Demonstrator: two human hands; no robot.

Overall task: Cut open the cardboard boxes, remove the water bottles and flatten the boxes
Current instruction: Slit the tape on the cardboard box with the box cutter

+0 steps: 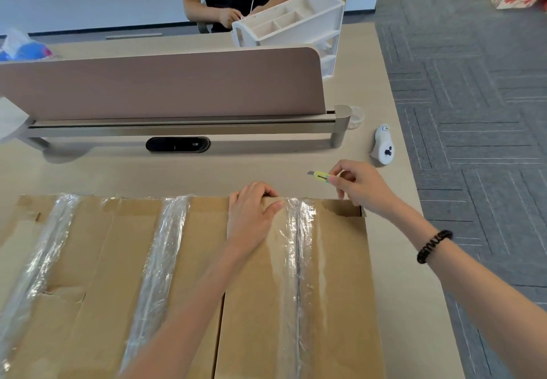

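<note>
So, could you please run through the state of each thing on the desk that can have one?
Right box: closed, centre seam taped.
Left boxes: closed, taped.
Utility knife: blade extended, held above the desk.
Right hand: fingers pinching the knife.
Left hand: flat on the right box, fingers curled over its far edge.
White organiser: tilted, held by another person.
Tape dispenser: lying untouched on the desk.

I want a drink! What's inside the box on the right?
Can't see inside. The box is shut, clear tape along its top seam. The left hand rests on it; the right hand holds a knife.
</note>
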